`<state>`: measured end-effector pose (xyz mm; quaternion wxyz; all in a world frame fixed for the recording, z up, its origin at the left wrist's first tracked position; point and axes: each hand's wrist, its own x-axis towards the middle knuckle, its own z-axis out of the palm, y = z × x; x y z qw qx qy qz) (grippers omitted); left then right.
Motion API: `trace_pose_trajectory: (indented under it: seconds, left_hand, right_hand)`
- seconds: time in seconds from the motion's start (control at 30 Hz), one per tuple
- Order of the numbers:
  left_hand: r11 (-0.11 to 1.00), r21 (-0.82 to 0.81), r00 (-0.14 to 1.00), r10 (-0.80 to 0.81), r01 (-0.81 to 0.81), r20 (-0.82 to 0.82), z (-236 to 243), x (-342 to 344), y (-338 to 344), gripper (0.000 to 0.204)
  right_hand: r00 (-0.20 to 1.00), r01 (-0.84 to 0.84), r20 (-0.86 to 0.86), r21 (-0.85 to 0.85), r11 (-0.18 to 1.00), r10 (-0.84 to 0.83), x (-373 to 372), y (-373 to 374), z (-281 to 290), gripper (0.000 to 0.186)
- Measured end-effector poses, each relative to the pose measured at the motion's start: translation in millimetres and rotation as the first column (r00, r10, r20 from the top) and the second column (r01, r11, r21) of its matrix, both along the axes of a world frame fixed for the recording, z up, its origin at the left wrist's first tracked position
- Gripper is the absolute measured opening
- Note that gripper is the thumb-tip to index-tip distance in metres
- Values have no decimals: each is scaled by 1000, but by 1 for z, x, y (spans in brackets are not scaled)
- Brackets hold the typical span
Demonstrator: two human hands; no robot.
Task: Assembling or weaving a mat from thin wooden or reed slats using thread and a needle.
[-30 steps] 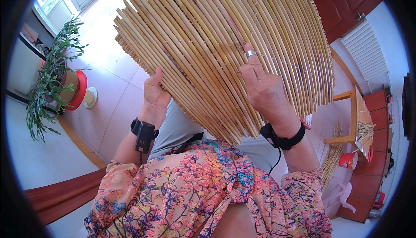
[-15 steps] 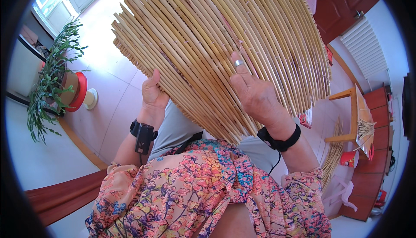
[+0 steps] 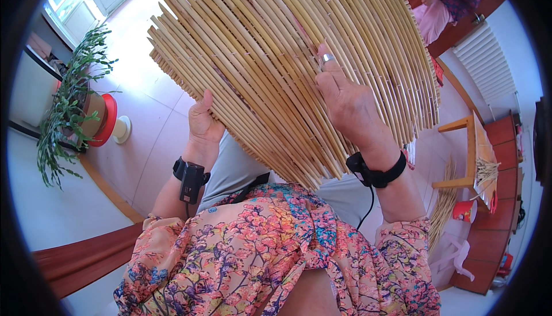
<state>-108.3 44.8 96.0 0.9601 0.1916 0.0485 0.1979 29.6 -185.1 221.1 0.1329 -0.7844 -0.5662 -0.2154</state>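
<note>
A large mat of pale yellow stalks (image 3: 259,80), laid side by side and stitched together, leans over my lap. My left hand (image 3: 204,121) is closed on its left edge, the thumb up at the rim and the fingers mostly hidden behind. Over the middle of the mat, my right hand (image 3: 352,100) is closed, with one finger wearing a wide silver ring (image 3: 326,58) reaching along the stalks and the others folded. Whatever its fingertips may hold is too small to make out. Small stitches run across the stalks near that hand.
At left stands a potted plant (image 3: 75,106) on a red and cream stand. To the right are a wooden stool (image 3: 468,152), a bundle of loose stalks (image 3: 445,207) and a red container (image 3: 464,211). Another person (image 3: 445,2) in pink shows at upper right.
My right hand has moved up and slightly right over the mat. The left hand and the mat stay put. The other person shows more fully at upper right.
</note>
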Motion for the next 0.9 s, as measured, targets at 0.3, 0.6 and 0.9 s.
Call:
trace_pose_trajectory:
  seconds: [0.3,0.6,0.9]
  left_hand:
    - [999,50,1000,2,-1,-21,1,-1,1,49]
    - [1000,30,1000,2,-1,-22,-3,-1,1,48]
    - [999,44,1000,14,-13,-27,1,-3,0,50]
  right_hand:
    - [999,-23,-35,-61,998,21,-14,-16,0,9]
    - [999,-32,26,10,999,31,-2,0,3,9]
    - [1000,25,-8,-154,988,-27,-19,-13,5,6]
